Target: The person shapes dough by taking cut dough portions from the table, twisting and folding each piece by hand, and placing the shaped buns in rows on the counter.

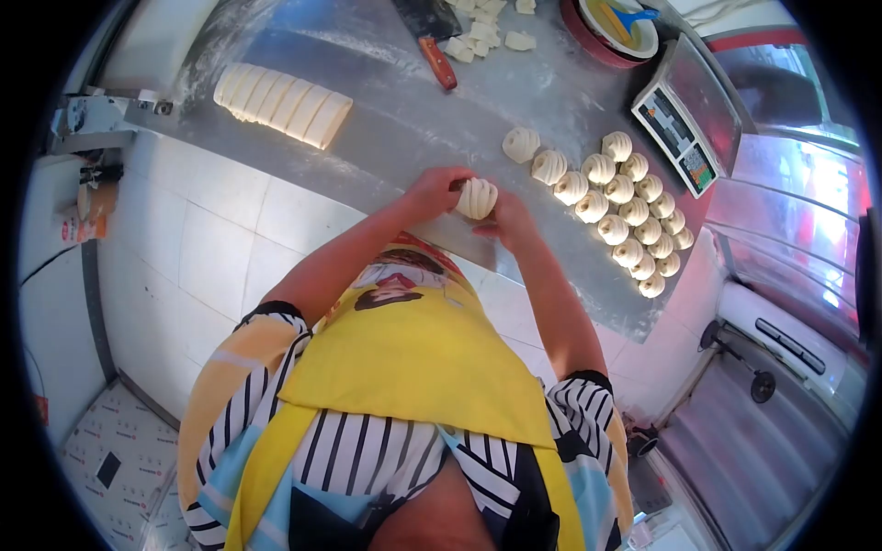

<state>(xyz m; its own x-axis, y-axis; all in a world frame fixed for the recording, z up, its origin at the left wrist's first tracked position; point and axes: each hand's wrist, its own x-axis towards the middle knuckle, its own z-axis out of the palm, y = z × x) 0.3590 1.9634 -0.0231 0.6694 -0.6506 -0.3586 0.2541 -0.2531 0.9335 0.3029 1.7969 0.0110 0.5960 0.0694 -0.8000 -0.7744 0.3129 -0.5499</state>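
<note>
Between my two hands, over the front edge of the metal table (pixel 413 119), is a ridged, twisted dough roll (pixel 477 198). My left hand (pixel 439 194) closes on its left side, and my right hand (pixel 504 220) has its fingers round the right side. Several shaped dough rolls (pixel 619 189) stand in slanting rows to the right of my hands, with one (pixel 521 144) at the near left end of the group. A long dough strip (pixel 283 105) cut into slices lies at the left of the table.
A cleaver with a red-brown handle (pixel 437 64) lies at the back beside flat dough pieces (pixel 487 37). A bowl (pixel 648 41) with a blue-handled brush (pixel 636 16) stands back right, near a digital scale (pixel 678 138). White floor tiles (pixel 216 248) show below the table edge.
</note>
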